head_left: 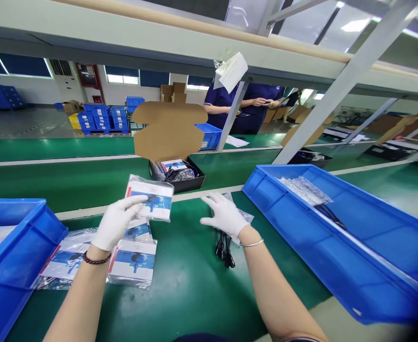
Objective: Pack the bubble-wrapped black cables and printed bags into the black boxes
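Observation:
My left hand (115, 222), in a white glove, holds up a bagged booklet (150, 197) with a blue and white cover. My right hand (223, 213), also gloved, rests palm down on a clear bag with black cables (224, 248) lying on the green table. Straight ahead an open black box (177, 175) with a brown cardboard lid (169, 128) sits on the conveyor, with a booklet and black cables inside. More bagged booklets (133, 261) lie under and beside my left forearm.
A large blue bin (340, 256) at the right holds bagged cables. Another blue bin (13, 256) stands at the left. A slanted metal frame post (337, 90) crosses overhead. A person in a dark blue shirt (251, 107) stands beyond the conveyor.

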Demonstrator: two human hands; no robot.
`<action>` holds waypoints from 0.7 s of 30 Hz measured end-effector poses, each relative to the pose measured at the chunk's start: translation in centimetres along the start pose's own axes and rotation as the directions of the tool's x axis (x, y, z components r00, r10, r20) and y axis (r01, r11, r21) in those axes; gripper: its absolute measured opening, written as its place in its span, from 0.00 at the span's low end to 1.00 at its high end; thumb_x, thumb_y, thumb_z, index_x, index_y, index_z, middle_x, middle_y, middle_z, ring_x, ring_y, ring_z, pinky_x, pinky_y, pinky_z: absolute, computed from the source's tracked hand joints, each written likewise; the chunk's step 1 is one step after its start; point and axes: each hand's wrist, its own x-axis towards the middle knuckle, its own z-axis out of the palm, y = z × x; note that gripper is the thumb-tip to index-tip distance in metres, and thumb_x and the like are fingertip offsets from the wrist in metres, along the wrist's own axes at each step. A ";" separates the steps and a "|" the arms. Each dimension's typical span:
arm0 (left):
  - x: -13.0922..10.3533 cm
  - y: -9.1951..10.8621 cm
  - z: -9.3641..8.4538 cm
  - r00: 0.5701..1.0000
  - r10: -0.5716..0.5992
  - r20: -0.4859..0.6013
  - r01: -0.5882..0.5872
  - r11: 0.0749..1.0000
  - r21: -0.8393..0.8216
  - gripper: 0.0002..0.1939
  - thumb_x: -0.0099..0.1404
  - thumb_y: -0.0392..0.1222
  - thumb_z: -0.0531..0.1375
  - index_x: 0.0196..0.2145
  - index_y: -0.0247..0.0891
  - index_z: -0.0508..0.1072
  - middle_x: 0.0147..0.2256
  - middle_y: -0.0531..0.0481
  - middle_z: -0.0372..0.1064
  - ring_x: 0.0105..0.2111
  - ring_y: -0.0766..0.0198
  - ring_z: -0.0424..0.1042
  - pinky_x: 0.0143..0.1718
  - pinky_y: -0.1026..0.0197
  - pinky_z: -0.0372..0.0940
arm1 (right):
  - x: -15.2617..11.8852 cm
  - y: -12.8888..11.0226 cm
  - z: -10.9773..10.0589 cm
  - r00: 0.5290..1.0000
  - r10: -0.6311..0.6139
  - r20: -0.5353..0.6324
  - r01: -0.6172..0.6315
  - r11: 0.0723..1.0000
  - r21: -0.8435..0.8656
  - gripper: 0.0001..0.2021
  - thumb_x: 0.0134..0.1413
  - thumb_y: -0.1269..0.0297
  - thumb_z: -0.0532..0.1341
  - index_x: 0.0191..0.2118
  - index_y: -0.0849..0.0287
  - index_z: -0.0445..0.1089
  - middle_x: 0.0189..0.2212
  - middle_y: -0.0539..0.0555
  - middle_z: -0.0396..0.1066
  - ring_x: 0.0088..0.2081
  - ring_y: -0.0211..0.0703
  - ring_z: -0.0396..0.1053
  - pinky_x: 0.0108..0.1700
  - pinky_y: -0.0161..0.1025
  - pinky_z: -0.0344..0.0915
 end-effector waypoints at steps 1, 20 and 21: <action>0.1 -0.1 -0.4 0.999 -0.001 -0.040 0.000 1.000 -0.024 0.20 0.59 0.53 0.59 0.46 0.41 0.76 0.46 0.50 0.72 0.41 0.59 0.71 0.43 0.62 0.67 | -0.6 1.9 0.2 0.997 0.070 0.027 -0.066 0.991 -0.117 0.37 0.38 0.56 0.72 0.58 0.57 0.66 0.60 0.66 0.55 0.61 0.68 0.50 0.58 0.60 0.55; 0.8 -2.1 4.0 0.938 -0.126 0.324 0.207 0.951 -0.229 0.32 0.63 0.65 0.53 0.47 0.34 0.76 0.44 0.42 0.73 0.47 0.51 0.71 0.52 0.51 0.64 | 2.9 -6.8 -2.0 0.725 -0.164 -0.669 0.335 0.933 0.135 0.12 0.67 0.65 0.53 0.46 0.59 0.73 0.41 0.58 0.68 0.43 0.45 0.66 0.46 0.42 0.65; 0.9 -2.5 4.5 0.925 -0.119 0.360 0.249 0.908 -0.338 0.34 0.64 0.65 0.51 0.49 0.32 0.74 0.43 0.40 0.73 0.45 0.51 0.72 0.50 0.50 0.66 | 3.4 -8.8 -2.2 0.715 -0.265 -0.647 0.453 0.880 0.141 0.12 0.67 0.65 0.53 0.46 0.58 0.73 0.40 0.58 0.68 0.42 0.44 0.66 0.45 0.41 0.65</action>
